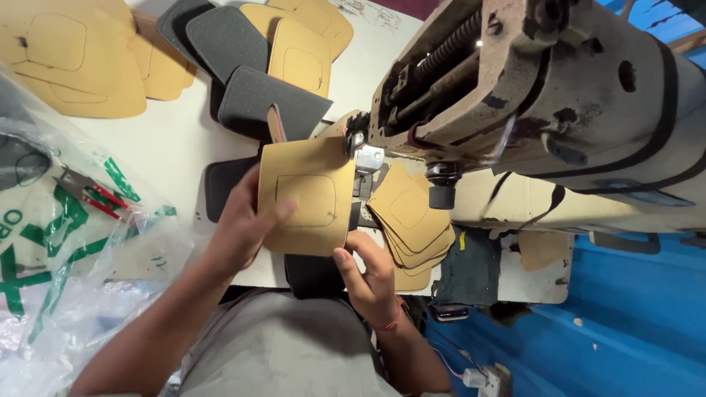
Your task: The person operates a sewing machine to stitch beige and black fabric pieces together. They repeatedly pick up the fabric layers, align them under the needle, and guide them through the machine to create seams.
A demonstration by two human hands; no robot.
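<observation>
Head view: beyond the person's left wrist, a clear plastic bag (66,250) with green print slumps on the table, red-handled snips (92,192) lying on it. The left hand (246,224) is pressed flat on the near-left side of a tan panel (307,195) with a stitched square outline, thumb on its face, fingers hidden beneath. The right hand (371,279) pinches the panel's lower right corner between thumb and fingers. The panel looks light, thin and bendable, best held by its edges. Its far edge sits at the needle area of the worn sewing machine (529,95), leaving little room above. Just right of the grip lies a stack of tan pieces (412,220); beyond it, grey pieces (250,73).
</observation>
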